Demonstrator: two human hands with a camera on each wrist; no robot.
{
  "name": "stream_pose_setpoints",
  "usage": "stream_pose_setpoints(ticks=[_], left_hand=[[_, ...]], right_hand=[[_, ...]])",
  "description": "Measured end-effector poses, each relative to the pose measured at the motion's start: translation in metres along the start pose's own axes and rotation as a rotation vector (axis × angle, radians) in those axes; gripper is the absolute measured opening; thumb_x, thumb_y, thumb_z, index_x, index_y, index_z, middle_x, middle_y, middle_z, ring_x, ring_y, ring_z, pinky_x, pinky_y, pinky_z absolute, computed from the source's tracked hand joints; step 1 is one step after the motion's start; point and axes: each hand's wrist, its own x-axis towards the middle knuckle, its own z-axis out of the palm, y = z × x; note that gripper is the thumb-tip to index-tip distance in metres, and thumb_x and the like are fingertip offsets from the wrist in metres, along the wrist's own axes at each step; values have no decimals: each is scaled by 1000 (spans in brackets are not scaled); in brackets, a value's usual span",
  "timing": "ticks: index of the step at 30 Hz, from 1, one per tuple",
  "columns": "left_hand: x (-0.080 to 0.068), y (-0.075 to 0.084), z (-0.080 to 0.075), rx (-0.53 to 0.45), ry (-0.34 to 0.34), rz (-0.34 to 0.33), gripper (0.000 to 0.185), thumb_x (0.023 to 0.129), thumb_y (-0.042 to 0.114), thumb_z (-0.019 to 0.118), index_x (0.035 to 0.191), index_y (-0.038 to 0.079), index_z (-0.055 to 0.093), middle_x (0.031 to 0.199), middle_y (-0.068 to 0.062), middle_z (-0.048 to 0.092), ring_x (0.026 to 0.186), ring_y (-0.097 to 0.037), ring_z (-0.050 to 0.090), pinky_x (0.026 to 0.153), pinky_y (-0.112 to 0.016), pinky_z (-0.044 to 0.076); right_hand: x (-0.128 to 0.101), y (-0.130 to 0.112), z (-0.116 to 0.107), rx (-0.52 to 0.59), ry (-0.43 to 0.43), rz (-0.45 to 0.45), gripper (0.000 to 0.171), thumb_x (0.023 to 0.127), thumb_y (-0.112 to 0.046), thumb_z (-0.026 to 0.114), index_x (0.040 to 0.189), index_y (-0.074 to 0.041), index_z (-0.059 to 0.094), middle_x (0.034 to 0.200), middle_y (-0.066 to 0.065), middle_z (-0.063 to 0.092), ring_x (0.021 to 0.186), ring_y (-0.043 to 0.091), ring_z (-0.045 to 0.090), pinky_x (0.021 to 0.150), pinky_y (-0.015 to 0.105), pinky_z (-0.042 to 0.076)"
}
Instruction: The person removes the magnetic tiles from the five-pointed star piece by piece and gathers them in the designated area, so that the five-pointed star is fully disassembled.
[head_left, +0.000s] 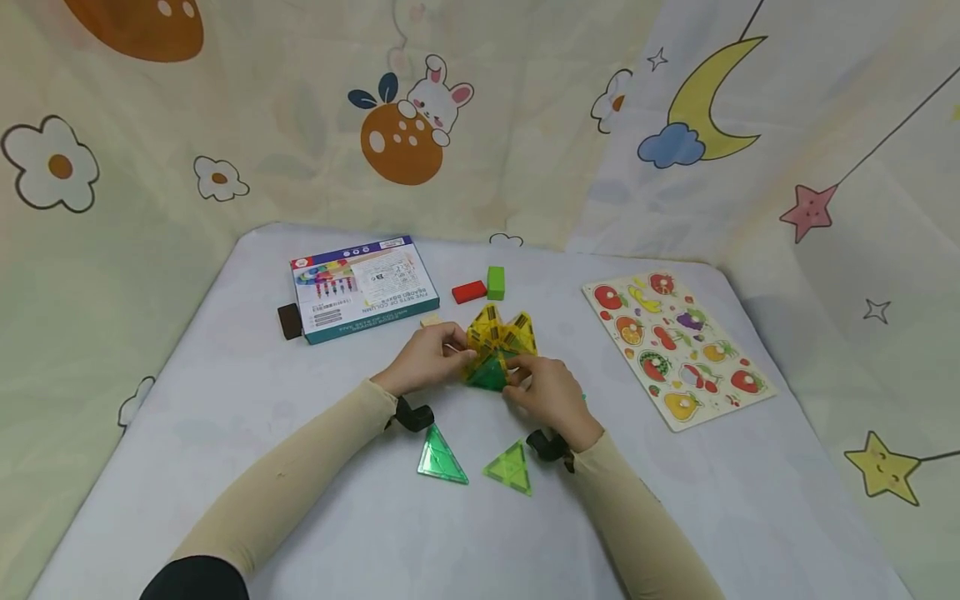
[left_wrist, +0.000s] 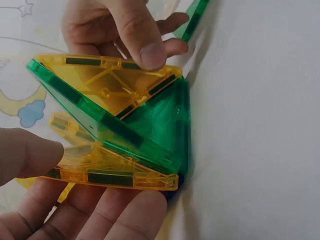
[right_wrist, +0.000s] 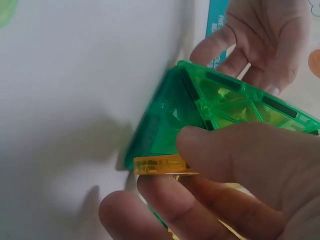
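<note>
A structure of translucent magnetic tiles, yellow and green triangles joined at their edges, stands on the white table between both hands. At its left side, my left hand pinches a yellow tile, thumb above and fingers beneath in the left wrist view. My right hand holds the yellow tile on the other side between thumb and fingers. A green triangle slants up between these sides, over a green tile low against the table. The structure's far side is partly hidden by the hands.
Nearer the body lie a loose green triangle tile and a lime one. Behind are a box, a dark block, a red block and a green block. A fruit puzzle board lies right.
</note>
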Motion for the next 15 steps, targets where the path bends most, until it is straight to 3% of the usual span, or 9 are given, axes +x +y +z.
stream_pose_setpoints(ticks=[10,12,15], left_hand=[[-6,4,4,-105,14,-49,15,97,26,74,103,12,71,111,-7,73,96,-18,75,77,-31,64],[-8,4,3,-62,25,-28,16,96,29,76,99,14,72,105,-4,74,91,-16,74,74,-31,63],[-12,6,-4,118,92,25,26,90,41,81,93,17,72,94,1,73,82,-15,68,70,-30,58]], right_hand=[[3,3,-4,-14,2,27,38,89,-16,80,125,-11,72,97,3,76,70,12,64,64,27,52],[2,2,-4,-20,4,35,39,89,-16,80,126,-11,71,98,3,77,71,12,65,65,28,52],[1,1,-3,-26,7,48,39,89,-17,80,126,-12,71,98,2,77,73,13,67,64,28,53]])
